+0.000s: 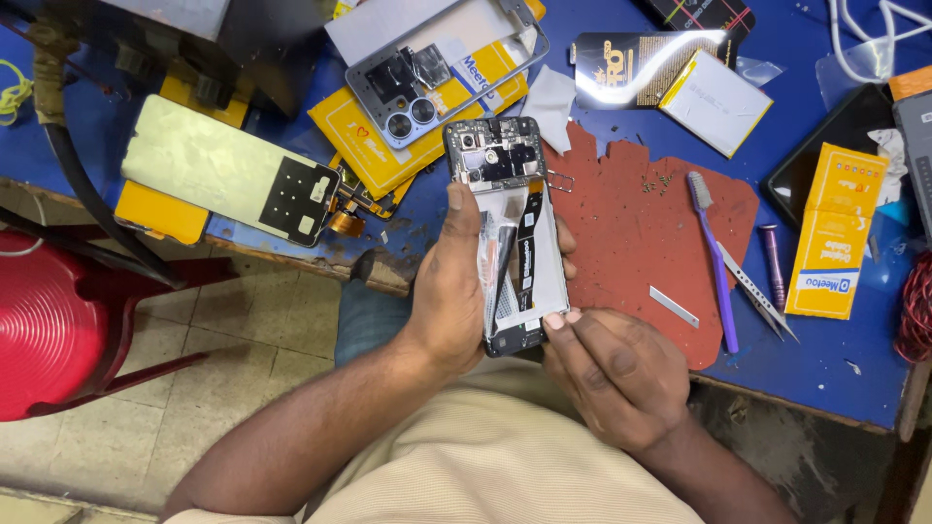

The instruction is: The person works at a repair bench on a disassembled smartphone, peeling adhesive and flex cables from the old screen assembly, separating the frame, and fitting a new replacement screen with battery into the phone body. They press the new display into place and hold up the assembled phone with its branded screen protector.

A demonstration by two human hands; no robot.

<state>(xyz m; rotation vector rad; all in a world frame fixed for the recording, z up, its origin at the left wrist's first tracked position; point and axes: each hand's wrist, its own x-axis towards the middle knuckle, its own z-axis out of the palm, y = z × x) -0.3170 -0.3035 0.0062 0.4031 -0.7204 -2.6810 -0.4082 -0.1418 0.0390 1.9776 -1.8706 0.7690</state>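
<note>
Opened phone (510,233) held above blue bench edge (825,378), back cover (417,92) already off.

Gripped in left hand (451,291), thumb along side; pinched at lower corner by right hand (612,374). Battery (716,100), toothbrush (714,262), tweezers (757,291) lying unused nearby; reassembly seemingly not yet begun.

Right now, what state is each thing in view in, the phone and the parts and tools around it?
Phone: back cover off, insides exposed, upright in left hand.
Right hand: fingertips at the phone's lower edge.
Back cover with camera ring: detached, lying on the bench.
Battery: out, lying flat.
Toothbrush: lying on the red mat.
Tweezers: lying unused.
</note>
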